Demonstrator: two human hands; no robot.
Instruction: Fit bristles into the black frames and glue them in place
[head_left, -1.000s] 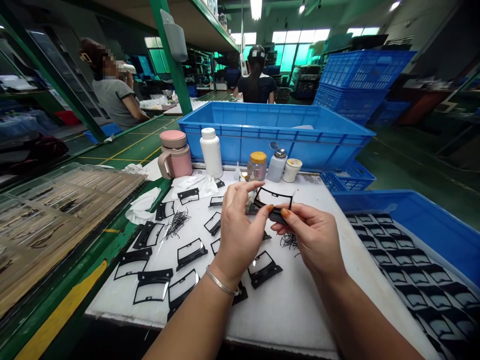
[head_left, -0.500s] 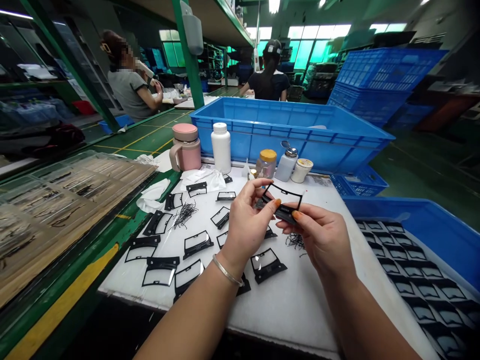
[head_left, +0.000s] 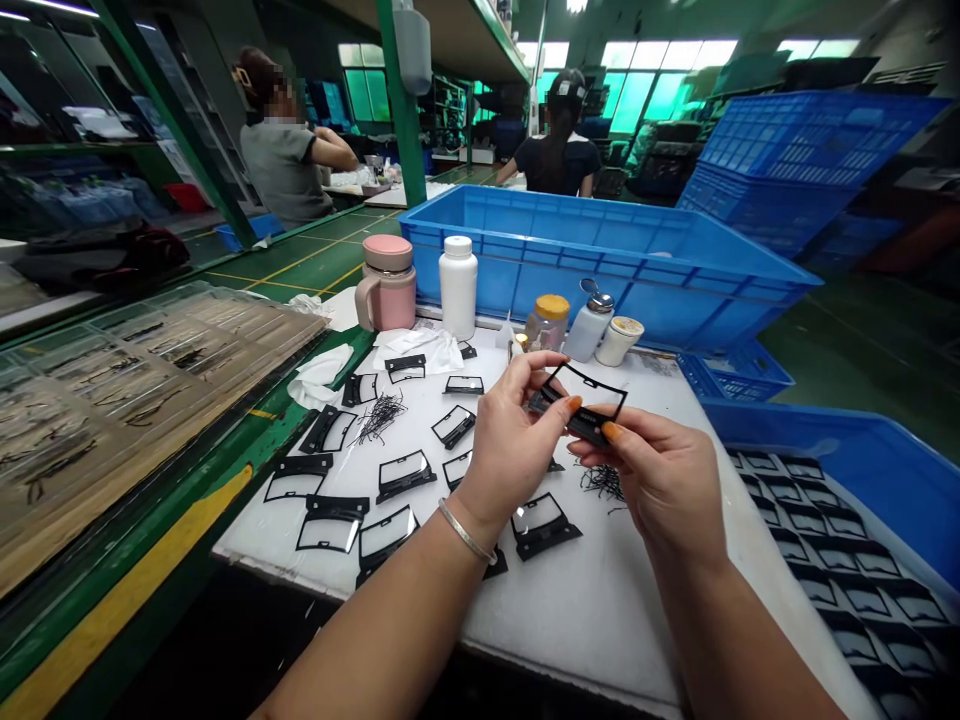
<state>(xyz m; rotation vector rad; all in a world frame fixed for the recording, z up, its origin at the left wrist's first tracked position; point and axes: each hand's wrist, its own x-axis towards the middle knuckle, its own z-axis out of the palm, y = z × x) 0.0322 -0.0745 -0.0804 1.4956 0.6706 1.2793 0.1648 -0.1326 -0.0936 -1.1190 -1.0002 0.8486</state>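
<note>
Between both hands, above the white work board (head_left: 577, 620), is a black plastic frame (head_left: 587, 427) with a curved clear window. My left hand (head_left: 517, 430) is closed on its left side, thumb on the dark lower bar. My right hand (head_left: 660, 465) pinches the lower right corner with thumb and fingers. Several similar black frames lie on the board, one of them (head_left: 544, 535) below my hands. A heap of thin black strips (head_left: 604, 482) is partly hidden behind my right hand; another heap (head_left: 381, 417) lies to the left.
Along the back stand a pink mug (head_left: 388, 285), a white bottle (head_left: 458, 290), a yellow-lidded jar (head_left: 550, 318) and a pump bottle (head_left: 590, 325), before a large blue crate (head_left: 600, 280). At right, a blue bin (head_left: 847, 425) holds rows of frames. Two people sit farther back.
My view has turned slightly left, so the scene sits farther right. Both hands keep their hold on the frame. The person at back left has raised an arm.
</note>
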